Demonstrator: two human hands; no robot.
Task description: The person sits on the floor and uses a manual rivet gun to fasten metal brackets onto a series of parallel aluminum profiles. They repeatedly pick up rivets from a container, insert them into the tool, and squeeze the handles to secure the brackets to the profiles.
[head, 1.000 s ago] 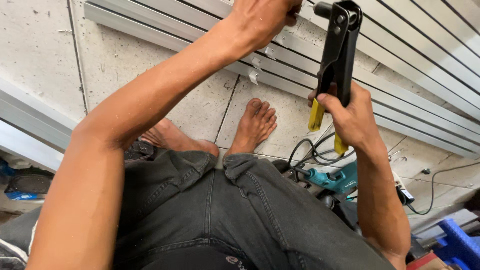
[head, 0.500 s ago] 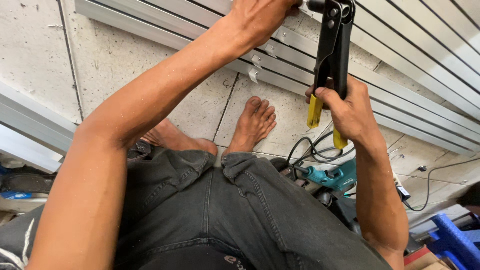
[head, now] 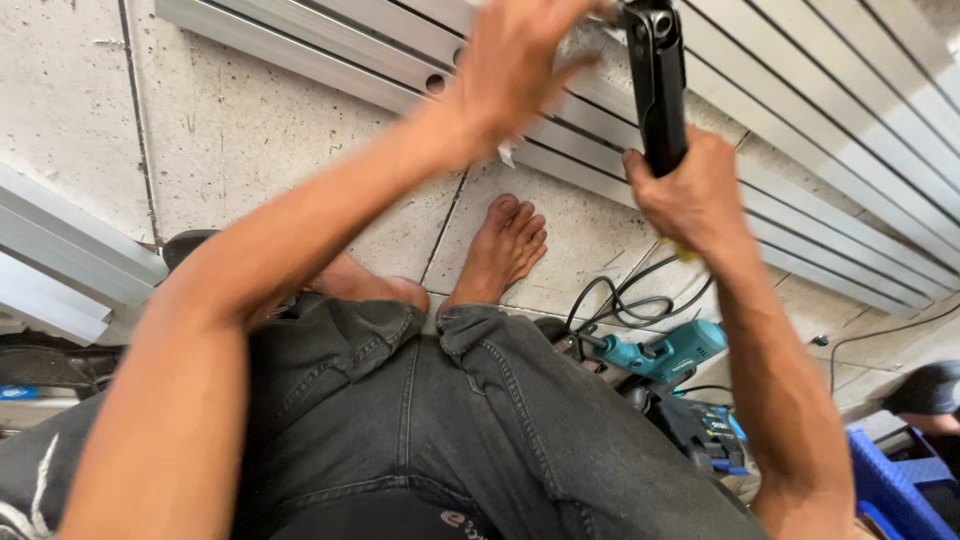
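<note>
My right hand point(head: 695, 190) is closed around the handles of a black hand riveter point(head: 660, 80) with yellow grips, held upright with its head at the top edge of the view. My left hand point(head: 520, 60) reaches up beside the riveter's head, fingers bent, blurred; whether it pinches anything I cannot tell. Both hands work over a stack of long grey aluminium profiles point(head: 800, 170) that lie diagonally on the tiled floor. My bare foot point(head: 500, 250) rests on the tiles just below them, and my legs in dark jeans point(head: 450, 430) fill the lower view.
A teal power drill point(head: 660, 355) with a black cable point(head: 620, 300) lies on the floor to the right of my knee. More grey profiles point(head: 60, 270) lie at the left. A blue plastic object point(head: 890, 490) stands at the lower right corner.
My right hand has squeezed the riveter's handles together and slid up, hiding most of the yellow grips. The left hand stays by the tool's head. The view has shifted a little.
</note>
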